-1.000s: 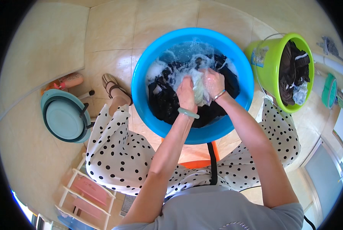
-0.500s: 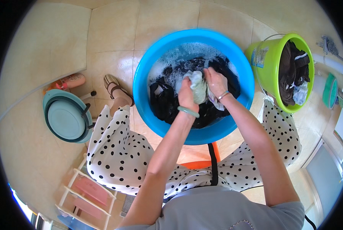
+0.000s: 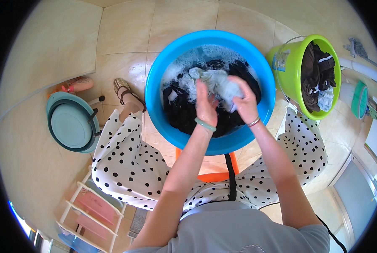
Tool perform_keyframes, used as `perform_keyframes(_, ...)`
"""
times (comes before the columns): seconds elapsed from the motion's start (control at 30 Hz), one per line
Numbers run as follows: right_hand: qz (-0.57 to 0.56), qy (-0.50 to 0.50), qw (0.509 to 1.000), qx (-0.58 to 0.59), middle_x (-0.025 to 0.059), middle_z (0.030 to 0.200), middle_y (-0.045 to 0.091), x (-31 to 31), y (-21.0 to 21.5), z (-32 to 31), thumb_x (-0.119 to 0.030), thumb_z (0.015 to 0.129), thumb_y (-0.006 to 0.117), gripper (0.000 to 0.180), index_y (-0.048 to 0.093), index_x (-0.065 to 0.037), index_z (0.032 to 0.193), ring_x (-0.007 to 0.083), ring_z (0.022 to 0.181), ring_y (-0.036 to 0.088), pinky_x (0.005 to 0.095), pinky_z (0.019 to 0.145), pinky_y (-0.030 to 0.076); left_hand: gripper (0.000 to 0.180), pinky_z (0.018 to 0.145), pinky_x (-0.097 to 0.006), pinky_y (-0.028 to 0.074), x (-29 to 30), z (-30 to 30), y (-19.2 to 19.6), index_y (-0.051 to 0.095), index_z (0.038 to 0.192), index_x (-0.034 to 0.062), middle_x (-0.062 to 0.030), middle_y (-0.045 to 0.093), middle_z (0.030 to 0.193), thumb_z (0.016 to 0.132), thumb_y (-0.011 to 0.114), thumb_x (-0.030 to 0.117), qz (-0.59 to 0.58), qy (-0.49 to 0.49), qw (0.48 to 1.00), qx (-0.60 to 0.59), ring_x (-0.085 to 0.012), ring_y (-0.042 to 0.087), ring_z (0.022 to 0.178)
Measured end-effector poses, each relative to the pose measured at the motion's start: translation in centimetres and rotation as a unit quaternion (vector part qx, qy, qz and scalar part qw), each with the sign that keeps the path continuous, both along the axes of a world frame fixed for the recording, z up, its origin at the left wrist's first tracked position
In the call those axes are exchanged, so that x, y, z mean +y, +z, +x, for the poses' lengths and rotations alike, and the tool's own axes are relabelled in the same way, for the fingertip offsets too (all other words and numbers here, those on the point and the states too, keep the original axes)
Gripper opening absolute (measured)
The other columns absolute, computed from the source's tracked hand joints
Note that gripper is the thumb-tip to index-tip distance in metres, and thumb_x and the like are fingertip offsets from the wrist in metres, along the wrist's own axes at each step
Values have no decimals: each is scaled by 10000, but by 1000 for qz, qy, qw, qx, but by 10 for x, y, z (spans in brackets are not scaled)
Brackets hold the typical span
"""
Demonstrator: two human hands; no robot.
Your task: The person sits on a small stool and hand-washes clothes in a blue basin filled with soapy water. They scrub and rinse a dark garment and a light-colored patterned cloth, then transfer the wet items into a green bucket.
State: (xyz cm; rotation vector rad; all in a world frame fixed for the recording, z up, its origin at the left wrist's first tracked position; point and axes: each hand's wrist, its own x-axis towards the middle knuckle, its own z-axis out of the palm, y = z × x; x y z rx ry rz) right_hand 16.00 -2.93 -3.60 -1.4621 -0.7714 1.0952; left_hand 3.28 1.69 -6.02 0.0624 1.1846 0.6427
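A wet, pale white-green cloth (image 3: 213,80) is spread over the soapy water in the blue basin (image 3: 153,122). My right hand (image 3: 245,101), a thin bracelet at its wrist, has its fingers curled round the right end of this cloth. Beside the cloth's lower edge is my left hand (image 3: 206,105), wearing a pale green bangle; its fingers are stretched out and it grips nothing. Dark wet clothes (image 3: 182,114) lie in the basin under both hands, with white suds (image 3: 209,52) along the far side.
To the right stands a lime green bucket (image 3: 289,63) holding dark clothes (image 3: 317,76) and a pale cloth (image 3: 326,99). A grey-green folding basin (image 3: 72,128) leans at the left by a pink item. Orange stool parts (image 3: 216,175) show below the basin; a white rack (image 3: 91,213) is lower left.
The pale cloth, bunched between both hands before, now spreads out farther up and left. My left hand has let go and opened, while my right hand has turned over with the cloth in it.
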Motion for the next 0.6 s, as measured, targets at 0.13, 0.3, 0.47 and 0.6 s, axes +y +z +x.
perform_keyframes(0.13, 11, 150, 983, -104, 70, 1024, 527, 0, 68, -47, 56, 693, 555, 439, 670, -152, 1062, 213, 837, 601, 282, 749, 490, 324, 753, -311, 499, 16, -8, 5, 540, 1221, 197, -36, 609, 1081, 947, 532, 370, 4, 14, 963, -269, -153, 599, 932)
perform_keyframes(0.3, 57, 167, 889, -423, 19, 827, 523, -2, 69, -90, -234, 734, 718, 154, 599, -148, 779, 202, 700, 603, 332, 553, 520, 204, 730, -337, 502, 23, -35, -31, 594, 977, 151, -38, 617, 887, 953, 520, 340, -4, -3, 913, -407, -171, 604, 799)
perform_keyframes(0.47, -147, 87, 876, -452, 164, 705, 622, 27, -38, -13, -322, 944, 467, 356, 582, -82, 708, 368, 616, 615, 475, 528, 494, 313, 756, -330, 480, -6, 25, 33, 597, 999, 17, -53, 631, 931, 935, 489, 303, 8, 13, 991, 130, -174, 603, 874)
perform_keyframes(0.6, -123, 73, 862, -487, 145, 785, 619, 21, -29, -32, -291, 952, 462, 313, 563, -56, 771, 383, 591, 602, 464, 515, 500, 281, 716, -302, 464, -2, 11, 13, 591, 922, 27, -26, 609, 830, 927, 502, 294, -55, 24, 995, 74, -149, 572, 790)
